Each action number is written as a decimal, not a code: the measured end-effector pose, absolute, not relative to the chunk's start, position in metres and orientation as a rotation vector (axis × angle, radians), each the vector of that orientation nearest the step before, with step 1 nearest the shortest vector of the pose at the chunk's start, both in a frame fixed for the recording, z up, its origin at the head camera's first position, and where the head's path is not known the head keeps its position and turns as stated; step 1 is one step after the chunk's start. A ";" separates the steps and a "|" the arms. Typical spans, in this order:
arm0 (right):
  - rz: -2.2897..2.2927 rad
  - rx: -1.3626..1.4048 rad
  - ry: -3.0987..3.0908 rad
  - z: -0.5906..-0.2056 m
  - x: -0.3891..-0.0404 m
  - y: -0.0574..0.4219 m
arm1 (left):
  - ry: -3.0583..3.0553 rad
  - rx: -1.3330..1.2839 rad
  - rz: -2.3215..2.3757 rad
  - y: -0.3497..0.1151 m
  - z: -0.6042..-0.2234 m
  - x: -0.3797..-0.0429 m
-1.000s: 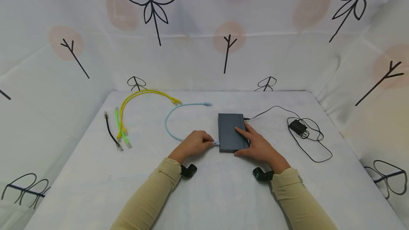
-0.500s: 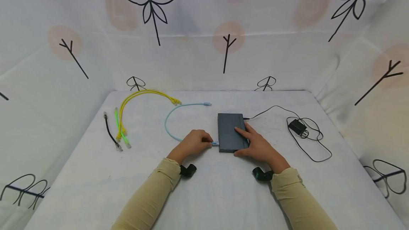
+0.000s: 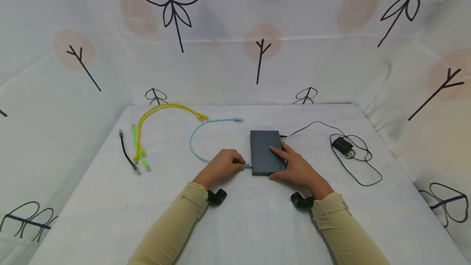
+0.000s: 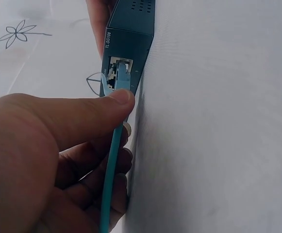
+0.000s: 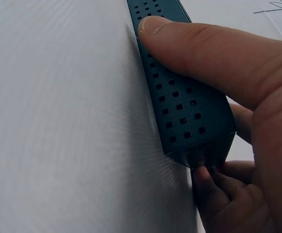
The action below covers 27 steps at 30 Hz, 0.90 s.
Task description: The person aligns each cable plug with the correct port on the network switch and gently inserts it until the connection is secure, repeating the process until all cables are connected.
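A dark grey network switch (image 3: 263,146), marked TL-SG108 in the left wrist view, lies flat on the table. My left hand (image 3: 222,166) pinches one plug of a light blue network cable (image 3: 192,136) between thumb and fingers. That plug (image 4: 123,77) sits at a port in the switch's left side; how deep it goes I cannot tell. The cable's other plug (image 3: 238,120) lies loose behind the switch's left edge. Around the right part of the switch, my right hand (image 3: 299,169) grips, its thumb on the perforated side (image 5: 179,107) in the right wrist view.
Yellow cables (image 3: 147,113), a green cable (image 3: 134,140) and a short black cable (image 3: 126,152) lie at the left. A black power adapter (image 3: 343,146) with coiled cord is at the right; its lead (image 3: 305,128) runs into the switch. White patterned cloth walls surround the table (image 3: 250,224).
My left fingers have slid slightly left along the plug, so more of its blue body shows beside the switch. The right hand and switch stay put.
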State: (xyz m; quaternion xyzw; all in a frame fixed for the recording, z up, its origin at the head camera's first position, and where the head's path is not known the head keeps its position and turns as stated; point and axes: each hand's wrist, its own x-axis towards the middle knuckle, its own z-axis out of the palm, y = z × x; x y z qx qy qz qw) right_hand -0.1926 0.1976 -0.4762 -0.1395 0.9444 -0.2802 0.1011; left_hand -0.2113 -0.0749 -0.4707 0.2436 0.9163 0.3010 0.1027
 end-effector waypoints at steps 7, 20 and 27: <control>-0.828 -0.408 2.792 -0.475 -0.193 0.196 | 2.706 0.731 0.885 -0.075 -0.471 -0.212; -0.812 -0.400 2.804 -0.480 -0.194 0.198 | 2.694 0.755 0.917 -0.074 -0.475 -0.214; -0.818 -0.397 2.790 -0.480 -0.195 0.198 | 2.691 0.743 0.920 -0.074 -0.475 -0.214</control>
